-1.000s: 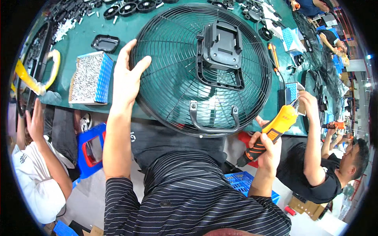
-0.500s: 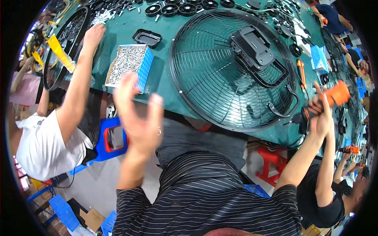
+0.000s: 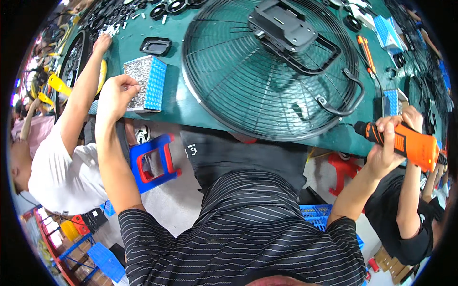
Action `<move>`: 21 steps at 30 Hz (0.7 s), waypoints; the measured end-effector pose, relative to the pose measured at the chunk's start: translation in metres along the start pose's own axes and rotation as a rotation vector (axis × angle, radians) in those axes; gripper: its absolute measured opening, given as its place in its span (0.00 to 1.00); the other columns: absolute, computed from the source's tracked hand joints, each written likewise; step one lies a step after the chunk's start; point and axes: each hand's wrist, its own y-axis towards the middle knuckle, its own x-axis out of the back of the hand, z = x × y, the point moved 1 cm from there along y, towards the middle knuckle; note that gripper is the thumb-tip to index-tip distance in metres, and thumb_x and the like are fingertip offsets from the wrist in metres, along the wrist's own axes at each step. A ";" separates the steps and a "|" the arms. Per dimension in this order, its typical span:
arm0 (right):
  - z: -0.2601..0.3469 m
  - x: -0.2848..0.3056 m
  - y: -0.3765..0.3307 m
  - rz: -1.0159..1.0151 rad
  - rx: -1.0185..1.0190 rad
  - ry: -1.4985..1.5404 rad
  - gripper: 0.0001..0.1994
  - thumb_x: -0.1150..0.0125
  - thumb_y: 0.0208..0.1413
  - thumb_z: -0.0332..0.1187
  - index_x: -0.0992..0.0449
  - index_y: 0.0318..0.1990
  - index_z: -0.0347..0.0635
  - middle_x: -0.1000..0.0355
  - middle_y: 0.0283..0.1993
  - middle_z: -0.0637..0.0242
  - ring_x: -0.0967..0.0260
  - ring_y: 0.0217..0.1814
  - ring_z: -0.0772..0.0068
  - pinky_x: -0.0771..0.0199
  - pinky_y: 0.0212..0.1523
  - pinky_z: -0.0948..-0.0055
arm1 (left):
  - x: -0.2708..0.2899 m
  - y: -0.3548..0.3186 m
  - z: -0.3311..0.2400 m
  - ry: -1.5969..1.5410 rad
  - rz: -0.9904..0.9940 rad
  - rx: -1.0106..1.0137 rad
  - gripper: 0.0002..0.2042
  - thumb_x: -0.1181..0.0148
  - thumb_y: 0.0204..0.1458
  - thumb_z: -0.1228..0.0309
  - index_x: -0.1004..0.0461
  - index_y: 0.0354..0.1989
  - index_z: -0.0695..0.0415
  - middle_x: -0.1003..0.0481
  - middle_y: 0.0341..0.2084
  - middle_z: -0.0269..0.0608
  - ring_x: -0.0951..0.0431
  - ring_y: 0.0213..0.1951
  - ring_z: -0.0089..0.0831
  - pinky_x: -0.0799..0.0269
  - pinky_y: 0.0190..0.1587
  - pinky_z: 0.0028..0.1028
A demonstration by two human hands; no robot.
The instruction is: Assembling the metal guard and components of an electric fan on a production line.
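Note:
My left hand [image 3: 117, 95] is at the near left side of a blue cardboard box of small screws [image 3: 140, 71]. Its thumb and fingertips are pinched together over the screws; whatever is between them is too small to make out. On the right, my right hand [image 3: 385, 148] grips an orange and black power screwdriver [image 3: 414, 145], its dark nose pointing left toward the table edge. Between my hands a large round fan with a black wire guard [image 3: 229, 90] lies flat. A black motor housing [image 3: 281, 28] and a curved black handle [image 3: 350, 100] show on its upper side.
A black plastic tray [image 3: 156, 45] lies behind the screw box. On the left, a co-worker's hand [image 3: 101, 44] reaches to small white parts. An orange tool [image 3: 366, 55] and an open box [image 3: 395, 101] lie right of the fan. A blue and red stool [image 3: 155, 162] stands below.
My left hand has gone from spread and blurred in the air to a pinch over the screws. The screwdriver in my right hand now sits lower, and the whole view has shifted.

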 end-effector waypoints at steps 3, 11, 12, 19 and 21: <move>-0.002 0.003 0.001 0.043 -0.026 0.078 0.19 0.43 0.55 0.18 0.36 0.54 0.30 0.34 0.36 0.60 0.34 0.33 0.69 0.30 0.41 0.64 | 0.001 0.000 0.011 -0.006 -0.068 -0.053 0.07 0.35 0.49 0.73 0.20 0.34 0.65 0.21 0.24 0.42 0.22 0.29 0.26 0.28 0.36 0.27; 0.028 0.015 -0.001 -0.006 0.049 0.154 0.23 0.47 0.59 0.19 0.41 0.62 0.29 0.28 0.45 0.50 0.29 0.38 0.64 0.26 0.43 0.63 | -0.005 -0.023 0.017 -0.390 -0.334 -0.111 0.05 0.38 0.56 0.78 0.23 0.40 0.63 0.26 0.24 0.29 0.32 0.25 0.12 0.40 0.26 0.14; 0.035 0.018 -0.003 0.003 0.015 0.245 0.23 0.48 0.60 0.22 0.41 0.63 0.33 0.30 0.46 0.53 0.31 0.40 0.66 0.29 0.43 0.63 | -0.011 -0.027 0.017 -0.469 -0.358 -0.138 0.05 0.37 0.57 0.77 0.23 0.40 0.62 0.26 0.24 0.29 0.32 0.25 0.11 0.40 0.26 0.14; 0.058 0.008 -0.018 0.126 -0.044 0.375 0.23 0.42 0.59 0.31 0.40 0.61 0.39 0.38 0.39 0.68 0.42 0.30 0.80 0.41 0.36 0.74 | -0.016 -0.032 0.004 -0.322 -0.554 -0.145 0.10 0.38 0.58 0.76 0.23 0.47 0.64 0.22 0.33 0.34 0.27 0.34 0.17 0.32 0.38 0.18; 0.062 -0.002 -0.020 0.128 -0.039 0.443 0.22 0.41 0.58 0.32 0.39 0.58 0.39 0.38 0.37 0.69 0.43 0.28 0.84 0.42 0.34 0.77 | -0.017 -0.054 -0.018 -0.622 -0.492 -0.115 0.07 0.40 0.59 0.76 0.24 0.43 0.66 0.22 0.31 0.37 0.27 0.30 0.16 0.33 0.31 0.16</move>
